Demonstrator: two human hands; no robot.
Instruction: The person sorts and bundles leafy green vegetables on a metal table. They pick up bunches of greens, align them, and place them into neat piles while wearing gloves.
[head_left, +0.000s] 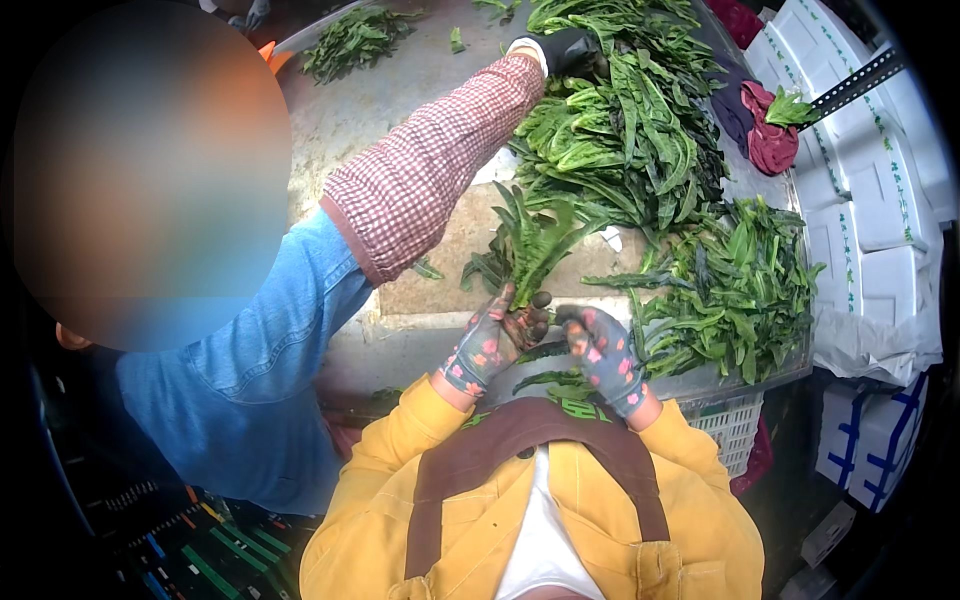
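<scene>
My left hand (491, 336), in a grey flowered glove with dirty fingertips, holds a small head of long-leaved lettuce (536, 251), its leaves pointing away from me. Just to its right is my right hand (604, 352), in a matching glove with its fingers curled in. Whether those fingers pinch a bit of leaf is too small to tell. Loose leaves (559, 382) lie on the metal table (442, 356) beneath and between my hands. A heap of stripped leaves (735, 300) is close to the right of my right hand.
A co-worker's black-gloved hand (566, 52) reaches into the large lettuce pile (622, 135); the checked sleeve (442, 165) crosses the table on my left. Another leaf heap (356, 41) lies far left. White foam boxes (862, 165) and a perforated metal bar (855, 86) stand right; a white crate (727, 431) sits below the table edge.
</scene>
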